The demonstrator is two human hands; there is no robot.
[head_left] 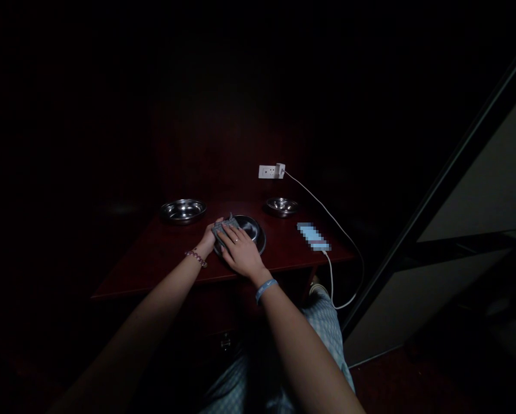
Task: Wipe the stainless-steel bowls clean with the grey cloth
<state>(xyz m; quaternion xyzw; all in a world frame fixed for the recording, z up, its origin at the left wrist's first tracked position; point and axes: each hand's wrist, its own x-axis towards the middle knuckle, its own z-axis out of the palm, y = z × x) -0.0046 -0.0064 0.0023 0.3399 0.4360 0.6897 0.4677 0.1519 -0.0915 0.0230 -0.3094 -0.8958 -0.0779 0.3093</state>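
Three metal vessels are counted on the dark red table (154,261). At the back left, a left bowl (183,211) is set upright, with shiny metal and bright reflections seen within its rim. At the back right, a smaller-looking right bowl (281,207) is likewise stood upright, and its gleaming inside is shown. Between them, nearer the front edge, a metal dish (263,242) is placed under the two hands; whether it is turned over cannot be told, since much of it is covered.

And on that dish the action is centred! One grey cloth (228,226) is laid over its left part, bunched up at the far edge. The right hand (241,252) is spread almost flat over it, fingers extended and slightly parted, the cloth pressed beneath them. The left hand (207,238) is held at the left side of the cloth and dish; its fingers are partly hidden, so whether the dish or the cloth is grasped cannot be told.

One ring (236,241) is worn on the right hand, one blue wristband (266,290) above it, and one beaded bracelet (196,257) on the left wrist. To the right, one blurred-out phone (313,236) is laid on the table, joined by one white cable (331,277) to a charger (280,169) plugged into the wall socket (265,172).
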